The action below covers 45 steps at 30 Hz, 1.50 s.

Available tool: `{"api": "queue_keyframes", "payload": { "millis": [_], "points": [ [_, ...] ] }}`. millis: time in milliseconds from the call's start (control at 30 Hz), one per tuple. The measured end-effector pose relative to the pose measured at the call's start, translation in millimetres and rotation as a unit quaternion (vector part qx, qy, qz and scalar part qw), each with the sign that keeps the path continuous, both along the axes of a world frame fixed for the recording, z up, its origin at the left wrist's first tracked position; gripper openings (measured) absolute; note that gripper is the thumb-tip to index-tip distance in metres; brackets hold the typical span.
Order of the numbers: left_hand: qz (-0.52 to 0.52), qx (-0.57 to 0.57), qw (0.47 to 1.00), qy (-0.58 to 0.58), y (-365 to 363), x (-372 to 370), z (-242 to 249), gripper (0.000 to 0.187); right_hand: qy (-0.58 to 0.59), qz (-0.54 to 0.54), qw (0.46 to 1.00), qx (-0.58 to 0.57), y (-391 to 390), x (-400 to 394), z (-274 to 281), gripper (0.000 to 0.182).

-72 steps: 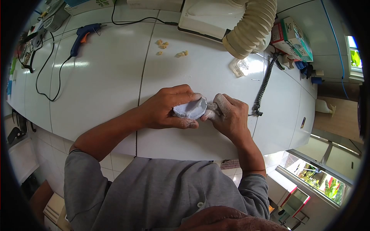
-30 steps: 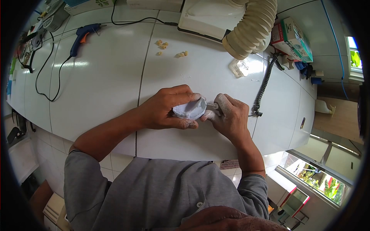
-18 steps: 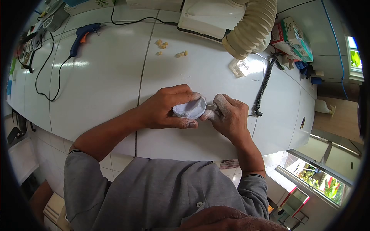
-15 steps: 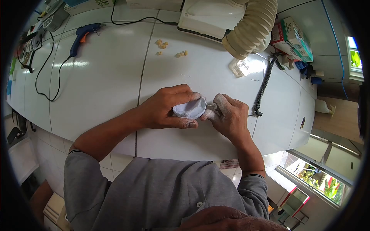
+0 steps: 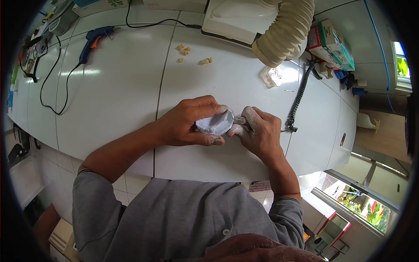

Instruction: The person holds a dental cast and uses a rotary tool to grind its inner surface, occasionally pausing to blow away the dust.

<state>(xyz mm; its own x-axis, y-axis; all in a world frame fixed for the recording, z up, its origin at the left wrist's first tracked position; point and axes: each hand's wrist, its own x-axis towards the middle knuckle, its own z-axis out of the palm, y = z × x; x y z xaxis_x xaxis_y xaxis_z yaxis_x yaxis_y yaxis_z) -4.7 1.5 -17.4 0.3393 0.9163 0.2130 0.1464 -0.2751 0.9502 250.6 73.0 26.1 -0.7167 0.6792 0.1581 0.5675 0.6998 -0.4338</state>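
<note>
A whitish plaster dental cast (image 5: 217, 124) is held over the table near its front edge. My left hand (image 5: 192, 122) grips it from the left, thumb and fingers closed round its sides. In my right hand (image 5: 261, 129) is a slim metal rotary handpiece (image 5: 239, 121), pointing left, with its tip at the cast's right rim. Whether the tip touches the plaster is hard to make out. Most of the handpiece is hidden inside my fingers. Pale dust coats the fingertips of both hands.
Beyond my hands lie several yellowish tooth-like pieces (image 5: 184, 50). A ribbed suction hose (image 5: 283, 35) hangs at back right, near a clear plastic box (image 5: 270, 77). A coiled black cord (image 5: 301, 94) runs down the right. A blue glue gun (image 5: 94, 43) lies at back left.
</note>
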Motion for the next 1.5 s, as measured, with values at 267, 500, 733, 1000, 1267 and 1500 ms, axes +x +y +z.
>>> {"api": "queue_keyframes", "payload": {
  "millis": [267, 500, 733, 1000, 1267, 1500],
  "points": [
    [-0.002, 0.001, 1.0, 0.006, -0.2, -0.4, -1.0, 0.078, 0.0, 0.001, 1.0, 0.002, 0.2, 0.0, -1.0, 0.058],
    [-0.002, 0.003, 1.0, 0.003, -0.3, -0.4, -3.4, 0.079, 0.005, 0.005, 1.0, 0.002, -0.2, 0.1, -1.6, 0.055],
    [0.002, 0.007, 1.0, 0.001, -0.3, 0.1, -4.0, 0.08, 0.005, 0.008, 1.0, 0.0, -0.1, 0.5, -1.8, 0.053],
    [0.001, -0.005, 1.0, 0.003, -0.8, -0.2, -2.5, 0.079, 0.006, 0.009, 1.0, 0.002, -0.4, 0.4, -1.4, 0.052],
    [-0.002, -0.009, 1.0, 0.005, -0.5, -0.4, -0.2, 0.08, 0.014, 0.013, 1.0, 0.004, -0.3, 0.4, -2.3, 0.052],
    [-0.003, -0.006, 1.0, 0.001, -0.5, -1.0, -0.7, 0.08, 0.006, 0.014, 1.0, 0.004, -0.4, 0.4, -2.6, 0.052]
  ]
}}
